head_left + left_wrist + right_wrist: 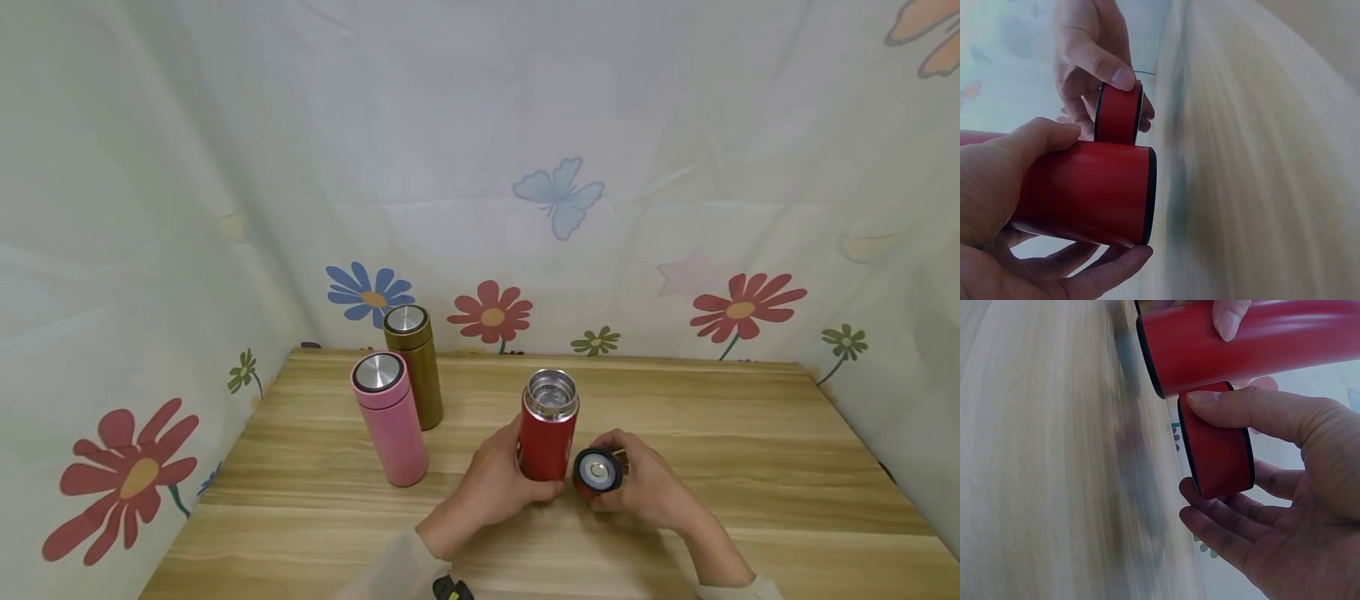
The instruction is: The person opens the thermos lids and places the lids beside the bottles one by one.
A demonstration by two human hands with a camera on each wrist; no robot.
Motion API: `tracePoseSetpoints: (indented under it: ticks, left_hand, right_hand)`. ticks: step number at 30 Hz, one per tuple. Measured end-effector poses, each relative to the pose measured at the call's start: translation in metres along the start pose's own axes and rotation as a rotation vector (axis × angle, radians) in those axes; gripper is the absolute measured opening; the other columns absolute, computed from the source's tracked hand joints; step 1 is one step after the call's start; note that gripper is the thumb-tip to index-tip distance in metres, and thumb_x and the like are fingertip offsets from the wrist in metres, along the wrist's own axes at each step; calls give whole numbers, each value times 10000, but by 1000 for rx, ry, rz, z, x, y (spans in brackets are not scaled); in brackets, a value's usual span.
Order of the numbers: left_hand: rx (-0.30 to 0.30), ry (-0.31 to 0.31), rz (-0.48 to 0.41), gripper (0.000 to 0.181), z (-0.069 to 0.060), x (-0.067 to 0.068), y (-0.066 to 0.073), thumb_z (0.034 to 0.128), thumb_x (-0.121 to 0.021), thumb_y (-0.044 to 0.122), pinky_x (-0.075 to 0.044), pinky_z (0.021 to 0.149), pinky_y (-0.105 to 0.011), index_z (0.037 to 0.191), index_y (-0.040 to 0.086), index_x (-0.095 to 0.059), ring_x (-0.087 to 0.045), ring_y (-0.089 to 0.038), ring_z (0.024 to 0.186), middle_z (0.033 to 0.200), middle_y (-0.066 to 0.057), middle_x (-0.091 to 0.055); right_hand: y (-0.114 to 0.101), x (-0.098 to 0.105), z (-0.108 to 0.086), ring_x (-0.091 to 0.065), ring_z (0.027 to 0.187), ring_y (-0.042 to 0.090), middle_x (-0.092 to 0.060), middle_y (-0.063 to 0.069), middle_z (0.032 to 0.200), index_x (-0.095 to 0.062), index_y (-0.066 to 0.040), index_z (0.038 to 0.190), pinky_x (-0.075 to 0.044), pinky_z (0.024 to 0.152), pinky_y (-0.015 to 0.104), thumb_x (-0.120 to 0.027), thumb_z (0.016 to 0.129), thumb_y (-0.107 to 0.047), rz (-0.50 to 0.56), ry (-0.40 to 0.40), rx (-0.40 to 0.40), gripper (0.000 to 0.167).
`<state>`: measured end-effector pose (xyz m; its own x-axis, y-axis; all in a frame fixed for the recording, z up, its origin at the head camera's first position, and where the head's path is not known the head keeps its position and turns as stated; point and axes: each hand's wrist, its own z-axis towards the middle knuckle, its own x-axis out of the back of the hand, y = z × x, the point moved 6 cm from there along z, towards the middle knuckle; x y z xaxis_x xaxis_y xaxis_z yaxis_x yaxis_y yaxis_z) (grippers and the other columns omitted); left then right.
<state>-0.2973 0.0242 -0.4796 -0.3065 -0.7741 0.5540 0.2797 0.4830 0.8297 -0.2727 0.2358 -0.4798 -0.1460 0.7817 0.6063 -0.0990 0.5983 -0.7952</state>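
My left hand (495,479) grips a red thermos bottle (546,446) round its lower body. The bottle's steel mouth (552,393) is uncovered and faces up, and its black base edge shows in both wrist views. Beside the bottle, my right hand (648,483) holds the red lid (1219,447) between thumb and fingers. The lid is upside down, its pale inner side (597,470) turned up. In the left wrist view the lid (1119,115) sits close against the bottle's side; whether they touch I cannot tell.
A pink thermos (393,433) with a steel-topped lid stands left of my left hand. Behind it is a gold-brown thermos (422,367), also lidded. All this is on a wood-grain table (750,450), with a flower-printed curtain (637,275) along its back and sides.
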Motion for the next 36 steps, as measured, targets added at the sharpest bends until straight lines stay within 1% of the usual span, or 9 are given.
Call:
tracePoseSetpoints:
  ticks: [7,11,15,20,23,26,33,36]
  left_hand:
    - [-8,1,13,800,6,6,2,770,-912,347,-526,1059,-488,1417,384,-445,-626,-160,1247,1365,107,-629]
    - [-13,11,22,788,10,11,5,779,-908,326,-534,1051,-481,1422,344,-453,-634,-179,1252,1374,82,-632]
    - [-21,12,22,765,13,14,7,793,-901,312,-538,1047,-481,1418,319,-459,-636,-190,1254,1381,69,-631]
    - [-14,12,15,788,18,17,6,788,-906,299,-536,1049,-492,1427,342,-446,-624,-202,1278,1401,75,-618]
    - [-4,16,7,802,22,18,6,784,-907,289,-537,1047,-493,1431,357,-437,-617,-204,1289,1407,81,-612]
    - [0,24,5,799,26,20,5,785,-906,291,-537,1046,-497,1430,360,-438,-617,-208,1291,1408,84,-612]
    - [-29,59,32,758,37,23,6,795,-893,299,-542,1037,-492,1409,344,-450,-632,-201,1256,1383,79,-627]
    - [-22,67,29,760,42,24,5,791,-895,291,-540,1037,-497,1406,341,-450,-629,-202,1253,1380,78,-627]
  right_hand:
    - [-4,2,2,-664,1102,276,-658,114,1213,-602,-85,1245,-519,955,443,-982,621,-100,30,25,20,731]
    - [-9,7,5,-667,1142,322,-647,137,1241,-599,-72,1260,-531,995,508,-980,629,-95,32,46,39,737]
    - [-14,12,7,-657,1176,360,-631,158,1267,-588,-51,1280,-520,1024,556,-975,643,-104,25,51,44,747]
    - [-20,18,11,-661,1172,350,-635,158,1269,-587,-51,1286,-530,1018,534,-961,673,-105,0,61,62,720]
    - [-23,21,16,-658,1175,356,-634,169,1275,-582,-37,1293,-531,1019,542,-942,701,-84,-2,60,82,695]
    - [-24,22,20,-648,1185,359,-629,174,1289,-571,-29,1311,-525,1028,550,-927,722,-77,5,52,85,689]
    - [-26,25,32,-656,1150,357,-636,193,1292,-565,-11,1330,-539,1001,547,-912,742,-79,-16,66,92,686]
    - [-23,27,38,-662,1141,356,-642,194,1288,-565,-11,1334,-539,991,540,-910,740,-79,-18,72,83,690]
